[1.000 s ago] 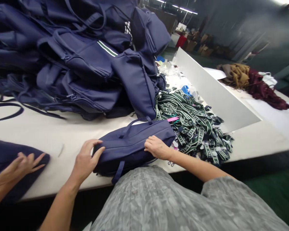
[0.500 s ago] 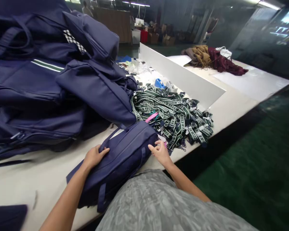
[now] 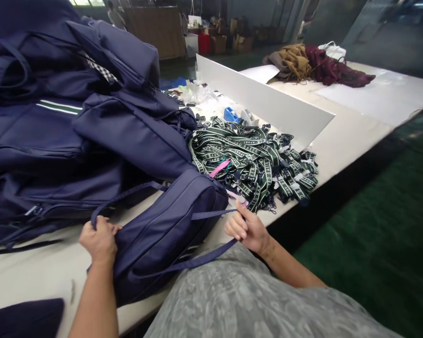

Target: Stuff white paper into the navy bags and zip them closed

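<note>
A navy bag (image 3: 162, 225) lies at an angle on the table's front edge, against my grey patterned clothing. My left hand (image 3: 100, 239) is closed round the strap on the bag's far left side, which arches up from it. On the right, my right hand (image 3: 248, 227) grips the other strap and holds it pulled out from the bag in a loop. Beyond the bag's right end lies a heap of dark green lettered straps (image 3: 246, 155), with a pink strip (image 3: 220, 168) among them.
Navy bags (image 3: 38, 126) are piled high at the left. A white upright panel (image 3: 264, 101) stands behind the straps, near a blue tape dispenser (image 3: 231, 115). Brown and maroon cloth (image 3: 324, 63) lies farther back. A dark piece (image 3: 24, 319) is at bottom left.
Both hands have moved apart, the left one leftward and the right one slightly rightward. Each now has a strap drawn away from the bag, which has tilted and shows more of its top.
</note>
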Action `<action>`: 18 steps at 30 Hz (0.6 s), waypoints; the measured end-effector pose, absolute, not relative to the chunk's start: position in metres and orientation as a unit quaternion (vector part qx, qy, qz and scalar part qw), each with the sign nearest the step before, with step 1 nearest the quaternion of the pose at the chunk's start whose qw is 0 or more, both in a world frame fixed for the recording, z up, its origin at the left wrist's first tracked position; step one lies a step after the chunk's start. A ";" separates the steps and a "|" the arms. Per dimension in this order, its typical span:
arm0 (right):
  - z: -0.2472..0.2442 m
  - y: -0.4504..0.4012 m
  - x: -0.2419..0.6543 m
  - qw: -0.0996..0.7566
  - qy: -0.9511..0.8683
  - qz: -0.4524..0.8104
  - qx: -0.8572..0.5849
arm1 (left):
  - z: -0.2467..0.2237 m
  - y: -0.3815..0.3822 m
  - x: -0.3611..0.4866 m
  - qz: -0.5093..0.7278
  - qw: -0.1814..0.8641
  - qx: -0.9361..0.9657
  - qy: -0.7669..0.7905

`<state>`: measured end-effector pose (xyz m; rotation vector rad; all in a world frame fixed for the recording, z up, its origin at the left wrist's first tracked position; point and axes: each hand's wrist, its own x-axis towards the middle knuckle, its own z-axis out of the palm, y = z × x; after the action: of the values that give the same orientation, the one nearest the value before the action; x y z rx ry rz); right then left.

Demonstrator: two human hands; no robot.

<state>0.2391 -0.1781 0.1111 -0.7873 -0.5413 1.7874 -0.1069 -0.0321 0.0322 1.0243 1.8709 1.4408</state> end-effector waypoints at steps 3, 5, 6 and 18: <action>0.118 -0.179 0.252 0.539 -0.241 0.744 -0.314 | 0.031 -0.026 -0.112 0.550 0.289 0.386 0.682; 0.117 -0.175 0.251 0.562 -0.229 0.732 -0.309 | 0.031 -0.027 -0.108 0.553 0.298 0.400 0.667; 0.116 -0.172 0.251 0.571 -0.227 0.728 -0.306 | 0.033 -0.030 -0.106 0.549 0.309 0.411 0.659; -0.028 -0.194 0.330 0.495 -0.041 0.588 -0.639 | 0.060 -0.034 -0.189 0.219 0.574 0.418 0.669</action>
<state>0.3298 -0.1936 -0.0277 -1.5491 -0.0985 1.4242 -0.1887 -0.0340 0.0598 0.9791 1.5677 0.5139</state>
